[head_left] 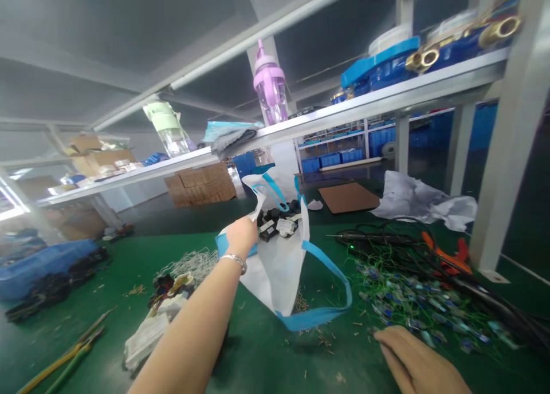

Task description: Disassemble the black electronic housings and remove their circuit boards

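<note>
A white bag (281, 268) with blue handles lies open on the green table, its mouth toward me. Inside it sits a heap of small black and white parts (275, 222). My left hand (241, 236), with a bracelet at the wrist, is closed on the bag's left edge; its fingertips are partly hidden. Low on the right, my right hand (419, 362) hovers at or just above the table with its fingers stretched out and the thumb apart. No held thing shows in it. Beside it spreads a pile of small blue and clear parts with green wires (421, 302).
Pliers (81, 348) lie at the lower left, near white string (189, 265). Black cables (387, 239) and an orange-handled tool (447, 256) are at right. Small screws or pins are scattered on the table. Bottles (270, 90) and blue meters (382, 64) stand on the shelf above.
</note>
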Available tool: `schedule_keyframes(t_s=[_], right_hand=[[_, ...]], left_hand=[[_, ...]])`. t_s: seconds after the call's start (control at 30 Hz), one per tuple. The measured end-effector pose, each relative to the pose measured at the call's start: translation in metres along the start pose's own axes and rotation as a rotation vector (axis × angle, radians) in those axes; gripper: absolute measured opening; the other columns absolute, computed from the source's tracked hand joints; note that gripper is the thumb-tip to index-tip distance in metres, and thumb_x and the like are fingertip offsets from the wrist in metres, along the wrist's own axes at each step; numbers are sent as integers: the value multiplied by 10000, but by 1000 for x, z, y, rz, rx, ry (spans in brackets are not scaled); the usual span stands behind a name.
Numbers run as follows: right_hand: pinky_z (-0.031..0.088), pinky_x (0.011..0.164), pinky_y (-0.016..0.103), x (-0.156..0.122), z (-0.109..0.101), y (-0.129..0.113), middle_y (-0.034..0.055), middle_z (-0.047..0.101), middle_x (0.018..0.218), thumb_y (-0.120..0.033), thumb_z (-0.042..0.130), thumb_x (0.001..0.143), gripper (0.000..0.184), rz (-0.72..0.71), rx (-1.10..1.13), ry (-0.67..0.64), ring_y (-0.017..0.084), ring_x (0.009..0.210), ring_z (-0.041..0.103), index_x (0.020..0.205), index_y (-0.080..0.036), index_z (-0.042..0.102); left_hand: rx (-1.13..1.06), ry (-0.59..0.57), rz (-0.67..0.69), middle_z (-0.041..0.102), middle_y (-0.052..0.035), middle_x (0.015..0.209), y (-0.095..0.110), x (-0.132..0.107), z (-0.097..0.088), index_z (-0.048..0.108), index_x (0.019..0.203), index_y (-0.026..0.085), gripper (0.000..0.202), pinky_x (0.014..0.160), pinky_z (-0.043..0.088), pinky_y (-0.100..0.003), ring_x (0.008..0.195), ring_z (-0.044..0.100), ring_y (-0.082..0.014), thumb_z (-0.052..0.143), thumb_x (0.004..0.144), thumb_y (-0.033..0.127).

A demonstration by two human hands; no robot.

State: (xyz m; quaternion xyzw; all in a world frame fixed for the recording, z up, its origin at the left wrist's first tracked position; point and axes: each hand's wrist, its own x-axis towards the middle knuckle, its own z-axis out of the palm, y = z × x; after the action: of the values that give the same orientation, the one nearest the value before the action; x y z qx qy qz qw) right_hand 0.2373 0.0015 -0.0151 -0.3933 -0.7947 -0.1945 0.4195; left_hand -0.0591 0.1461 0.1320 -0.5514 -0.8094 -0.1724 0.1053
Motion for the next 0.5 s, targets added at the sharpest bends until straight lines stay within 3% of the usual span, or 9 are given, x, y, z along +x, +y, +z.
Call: schedule_keyframes(t_s=[0.1, 0.17, 0.27, 0.4, 0.47, 0.5], right_hand=[[502, 693, 270, 34, 8, -31, 52, 602, 885, -250, 319, 892, 278, -37, 118, 7, 168, 800, 584, 923, -173, 584], [479, 781, 313, 66, 21, -55, 84, 564, 1006, -266, 390, 861, 261, 13, 218, -80, 196, 924, 540, 1049, -150, 531], [371, 931, 355, 118, 51, -85, 150, 444, 1188, -314, 620, 715, 615, 278, 239, -242, 250, 1102, 407, 1221, -64, 375], [301, 935, 444, 177, 85, -105, 267, 336, 1227, -346, 688, 658, 866, 488, 169, -181, 343, 1145, 320, 1274, 42, 222], [254, 936, 480, 199, 94, -109, 250, 354, 1218, -356, 705, 641, 800, 523, 164, -164, 362, 1145, 304, 1242, -7, 309], [246, 933, 483, 208, 96, -109, 217, 422, 1168, -350, 704, 646, 677, 520, 178, -179, 353, 1117, 345, 1175, -51, 408]], left_hand=[[-116, -39, 17, 587, -73, 934, 6, -11, -4, 564, 906, 103, 324, 804, 438, -377, 886, 552, -168, 439, 841, 395], [-203, -60, 32, 585, -70, 924, 10, -13, -10, 564, 899, 104, 315, 802, 439, -376, 882, 551, -166, 440, 842, 387], [-342, -79, 62, 581, -65, 902, 14, -12, -23, 560, 897, 106, 293, 778, 449, -356, 853, 555, -158, 465, 832, 375], [-525, -99, 121, 579, -61, 852, 10, -15, -35, 566, 862, 87, 306, 736, 458, -323, 808, 559, -154, 444, 844, 367], [-620, -123, 157, 586, -45, 808, 0, -17, -38, 575, 811, 98, 330, 707, 463, -302, 757, 559, -140, 425, 847, 389], [-671, -137, 174, 589, -36, 788, -8, -17, -38, 578, 790, 106, 349, 693, 466, -292, 734, 558, -132, 420, 844, 413]])
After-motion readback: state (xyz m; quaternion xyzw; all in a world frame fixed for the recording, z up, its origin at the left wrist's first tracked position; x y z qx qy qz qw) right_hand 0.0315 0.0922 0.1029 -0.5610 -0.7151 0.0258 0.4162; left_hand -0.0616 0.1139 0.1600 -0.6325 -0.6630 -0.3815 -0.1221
